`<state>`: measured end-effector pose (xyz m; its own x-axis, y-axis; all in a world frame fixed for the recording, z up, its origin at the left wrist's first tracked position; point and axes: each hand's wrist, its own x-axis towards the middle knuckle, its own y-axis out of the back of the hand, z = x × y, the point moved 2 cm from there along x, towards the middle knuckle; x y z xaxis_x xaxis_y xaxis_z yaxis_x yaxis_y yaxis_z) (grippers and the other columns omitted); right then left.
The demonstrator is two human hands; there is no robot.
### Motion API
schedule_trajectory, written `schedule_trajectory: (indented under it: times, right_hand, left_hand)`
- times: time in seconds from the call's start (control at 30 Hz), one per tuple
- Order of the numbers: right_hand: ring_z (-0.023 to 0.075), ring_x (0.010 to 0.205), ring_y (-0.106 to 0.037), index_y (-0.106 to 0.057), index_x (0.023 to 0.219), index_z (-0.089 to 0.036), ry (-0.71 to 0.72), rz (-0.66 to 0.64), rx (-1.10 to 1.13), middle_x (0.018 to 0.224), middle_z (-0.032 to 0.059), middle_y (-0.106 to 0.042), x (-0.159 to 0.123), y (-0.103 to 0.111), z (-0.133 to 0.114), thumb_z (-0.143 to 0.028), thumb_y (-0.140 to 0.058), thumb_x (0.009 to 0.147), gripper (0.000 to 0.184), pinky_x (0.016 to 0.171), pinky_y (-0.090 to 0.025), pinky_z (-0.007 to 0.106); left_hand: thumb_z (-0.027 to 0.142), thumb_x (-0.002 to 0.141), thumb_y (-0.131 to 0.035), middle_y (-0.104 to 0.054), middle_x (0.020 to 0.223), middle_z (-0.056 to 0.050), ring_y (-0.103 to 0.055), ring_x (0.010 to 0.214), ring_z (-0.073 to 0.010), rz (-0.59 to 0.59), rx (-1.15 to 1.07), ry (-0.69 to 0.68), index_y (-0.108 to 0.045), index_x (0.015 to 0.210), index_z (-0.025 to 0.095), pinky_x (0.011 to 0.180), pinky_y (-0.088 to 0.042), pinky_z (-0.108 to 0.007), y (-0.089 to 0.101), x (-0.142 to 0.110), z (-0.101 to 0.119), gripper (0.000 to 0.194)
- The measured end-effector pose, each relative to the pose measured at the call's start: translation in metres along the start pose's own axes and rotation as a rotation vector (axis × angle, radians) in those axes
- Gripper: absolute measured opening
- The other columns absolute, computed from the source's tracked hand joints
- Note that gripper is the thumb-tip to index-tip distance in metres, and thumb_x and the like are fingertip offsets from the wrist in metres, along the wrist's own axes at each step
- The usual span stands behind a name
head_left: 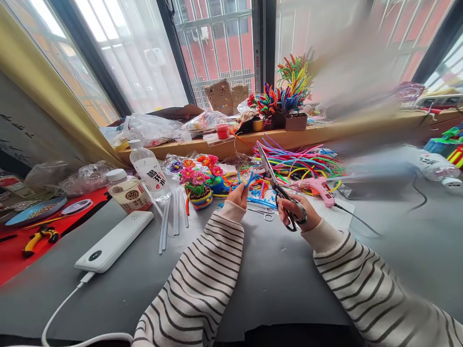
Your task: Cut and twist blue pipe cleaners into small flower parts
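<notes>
My left hand [238, 196] is closed around blue pipe cleaners [249, 179], whose ends stick up past the fingers. To its right, my right hand [293, 212] grips a pair of large scissors [266, 164] by the dark handles, with the blades pointing up and away. The scissors are apart from the blue pieces. Just left of my left hand sits a small striped pot [200, 198] with pink pipe-cleaner flowers [194, 176]. Behind both hands lies a heap of coloured pipe cleaners [289, 161]. A pink glue gun [320, 188] rests beyond my right hand.
Glue sticks [176, 212], a water bottle [150, 171], a lidded drink bottle [128, 191] and a white power bank [115, 242] with a cable stand on the left. Small scissors [268, 216] lie between my hands. Yellow pliers [38, 241] rest on red cloth. The right side is blurred.
</notes>
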<state>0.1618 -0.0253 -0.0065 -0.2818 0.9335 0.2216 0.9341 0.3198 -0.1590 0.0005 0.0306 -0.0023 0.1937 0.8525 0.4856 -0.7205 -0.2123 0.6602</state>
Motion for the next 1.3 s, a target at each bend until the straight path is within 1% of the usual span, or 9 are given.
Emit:
schedule_trajectory:
  times: [0.17,0.33,0.5,0.6,0.73,0.83,0.97,1.1,1.3]
  right_hand:
    - [0.0082,0.038,-0.048,-0.049,0.056,-0.014,0.069,0.109,-0.041,0.047,0.0001,-0.053,0.001,0.006,-0.007,-0.040,-0.049,0.068,0.029,0.036,-0.037,0.020]
    - [0.0071,0.037,-0.046,-0.050,0.053,-0.014,0.103,0.174,-0.021,0.045,-0.0006,-0.052,0.002,0.010,-0.009,-0.038,-0.050,0.068,0.028,0.037,-0.037,0.020]
    - [0.0076,0.038,-0.047,-0.049,0.054,-0.014,0.104,0.214,-0.055,0.047,-0.0006,-0.053,0.002,0.009,-0.010,-0.037,-0.052,0.066,0.026,0.037,-0.038,0.020]
    - [0.0081,0.042,-0.050,-0.051,0.057,-0.014,0.113,0.247,-0.106,0.050,-0.0008,-0.055,0.001,0.010,-0.009,-0.035,-0.054,0.065,0.023,0.040,-0.041,0.020]
    - [0.0108,0.049,-0.055,-0.053,0.061,-0.013,0.122,0.279,-0.122,0.056,0.0009,-0.058,0.001,0.012,-0.007,-0.036,-0.052,0.067,0.024,0.048,-0.046,0.023]
    - [0.0148,0.062,-0.059,-0.054,0.068,-0.014,0.096,0.242,-0.068,0.067,0.0035,-0.061,0.003,0.012,-0.005,-0.036,-0.052,0.067,0.022,0.060,-0.048,0.029]
    - [0.0185,0.084,-0.055,-0.053,0.074,-0.016,0.027,0.077,0.032,0.085,0.0047,-0.060,0.005,0.007,-0.003,-0.032,-0.058,0.063,0.020,0.079,-0.041,0.036]
    - [0.0201,0.088,-0.054,-0.053,0.079,-0.016,-0.050,-0.059,0.151,0.089,0.0058,-0.059,0.005,0.001,-0.001,-0.034,-0.058,0.062,0.024,0.083,-0.036,0.041]
    - [0.0235,0.091,-0.052,-0.050,0.072,-0.016,-0.083,-0.348,0.317,0.089,0.0079,-0.059,0.004,-0.004,0.000,-0.061,-0.049,0.054,0.048,0.084,-0.032,0.044]
  left_hand:
    - [0.036,0.065,-0.045,-0.048,0.053,0.000,-0.046,0.054,-0.0126,-0.341,0.320,-0.089,-0.055,0.084,0.018,0.053,-0.035,-0.023,-0.010,-0.006,0.004,0.028]
    - [0.028,0.067,-0.043,-0.057,0.069,-0.004,-0.053,0.068,-0.0202,-0.491,0.574,0.073,-0.049,0.100,0.026,0.057,-0.037,-0.027,-0.021,0.000,-0.009,0.034]
    - [0.021,0.066,-0.042,-0.057,0.077,-0.006,-0.053,0.073,-0.0208,-0.487,0.569,0.042,-0.053,0.086,0.021,0.060,-0.039,-0.030,-0.019,0.005,-0.008,0.023]
    - [0.021,0.067,-0.040,-0.054,0.084,-0.006,-0.052,0.075,-0.0174,-0.384,0.515,0.011,-0.052,0.086,0.019,0.065,-0.039,-0.028,-0.012,0.004,-0.003,0.022]
    - [0.022,0.062,-0.048,-0.050,0.088,-0.006,-0.050,0.075,-0.0152,-0.067,0.312,0.011,-0.053,0.075,0.016,0.067,-0.040,-0.025,0.001,0.004,-0.002,0.015]
    - [0.025,0.063,-0.048,-0.054,0.072,-0.003,-0.051,0.064,-0.0121,0.063,0.042,0.058,-0.051,0.072,0.016,0.064,-0.040,-0.025,0.007,0.006,-0.006,0.013]
    - [0.030,0.063,-0.051,-0.052,0.056,0.001,-0.047,0.048,-0.0063,0.112,-0.480,0.167,-0.049,0.072,0.014,0.049,-0.038,-0.019,0.012,0.009,-0.008,0.018]
    - [0.033,0.056,-0.058,-0.048,0.050,0.005,-0.029,0.031,0.0000,0.115,-0.905,0.365,-0.050,0.071,0.013,0.031,-0.021,-0.016,0.019,0.012,-0.009,0.026]
    - [0.030,0.052,-0.063,-0.044,0.046,0.007,-0.029,0.030,0.0013,0.090,-1.187,0.469,-0.049,0.063,0.013,0.029,-0.020,-0.014,0.022,0.015,-0.015,0.024]
